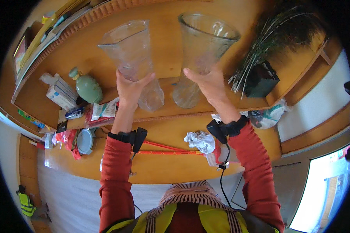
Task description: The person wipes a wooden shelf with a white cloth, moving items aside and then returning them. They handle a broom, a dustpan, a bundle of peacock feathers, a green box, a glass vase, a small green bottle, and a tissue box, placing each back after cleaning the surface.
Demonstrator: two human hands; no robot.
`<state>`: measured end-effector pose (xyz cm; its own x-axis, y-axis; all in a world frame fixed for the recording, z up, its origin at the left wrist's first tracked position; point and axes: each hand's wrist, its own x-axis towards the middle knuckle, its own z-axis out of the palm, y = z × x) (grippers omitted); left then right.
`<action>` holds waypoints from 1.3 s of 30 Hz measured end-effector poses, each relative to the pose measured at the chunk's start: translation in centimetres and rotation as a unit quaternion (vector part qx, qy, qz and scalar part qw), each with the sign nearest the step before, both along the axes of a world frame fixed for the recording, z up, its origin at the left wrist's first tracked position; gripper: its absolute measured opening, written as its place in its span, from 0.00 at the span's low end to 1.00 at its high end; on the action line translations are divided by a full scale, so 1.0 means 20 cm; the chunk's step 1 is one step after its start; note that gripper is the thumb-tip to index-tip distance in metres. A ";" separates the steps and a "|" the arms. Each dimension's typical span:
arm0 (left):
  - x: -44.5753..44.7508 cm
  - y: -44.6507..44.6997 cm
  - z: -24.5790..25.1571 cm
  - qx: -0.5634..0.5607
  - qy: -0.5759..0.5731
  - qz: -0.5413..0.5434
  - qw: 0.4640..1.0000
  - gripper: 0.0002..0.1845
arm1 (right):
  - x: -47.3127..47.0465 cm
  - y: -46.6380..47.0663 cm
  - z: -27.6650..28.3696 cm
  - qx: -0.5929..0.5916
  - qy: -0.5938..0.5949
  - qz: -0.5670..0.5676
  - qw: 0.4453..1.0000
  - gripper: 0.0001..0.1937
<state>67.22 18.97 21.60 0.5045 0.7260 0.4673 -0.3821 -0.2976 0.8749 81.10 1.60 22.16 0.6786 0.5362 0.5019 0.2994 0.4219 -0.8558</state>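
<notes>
My left hand (131, 87) grips the middle of a clear glass vase (135, 55) with an angular, flared rim. A second clear glass vase (202, 40), with a round flared mouth, is in the grasp of my right hand (208, 81). Both vases stand side by side at the wooden shelf (166, 83), their narrow waists between my thumbs and fingers. Whether their bases rest on the board or hang just above it I cannot tell. My fingers behind the glass are mostly hidden.
Left on the shelf are a green ceramic bottle (89, 88) and a white box (61, 93). To the right, a dark planter (261, 81) holds long thin stems. On the counter below lie a crumpled white cloth (200, 141) and red straps (169, 151). Another person (26, 202) is at far left.
</notes>
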 end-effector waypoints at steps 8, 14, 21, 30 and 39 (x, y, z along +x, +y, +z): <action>-0.12 -0.18 0.08 0.012 0.000 -0.084 0.996 0.35 | -0.08 -0.45 0.16 0.004 -0.038 -0.047 0.998 0.37; -0.16 -0.44 0.13 0.001 -0.006 -0.121 0.993 0.39 | -0.16 -0.97 0.14 0.023 -0.013 -0.146 0.989 0.40; -0.04 -0.91 0.05 0.029 0.003 -0.256 0.966 0.37 | -0.18 -1.58 -0.01 -0.079 -0.044 -0.283 0.955 0.34; 0.34 -1.53 -0.31 -0.112 0.034 -0.397 0.910 0.40 | 0.03 -1.99 -0.58 -0.106 0.008 -0.448 0.888 0.32; 0.72 -1.91 -0.77 -0.008 0.056 -0.300 0.952 0.45 | 0.33 -2.12 -0.94 -0.072 0.061 -0.430 0.898 0.36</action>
<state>81.70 -19.23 6.14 0.8767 0.2984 0.3773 -0.3827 -0.0423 0.9229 87.69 -40.75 3.39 0.9180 -0.1598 0.3630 0.3615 -0.0391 -0.9315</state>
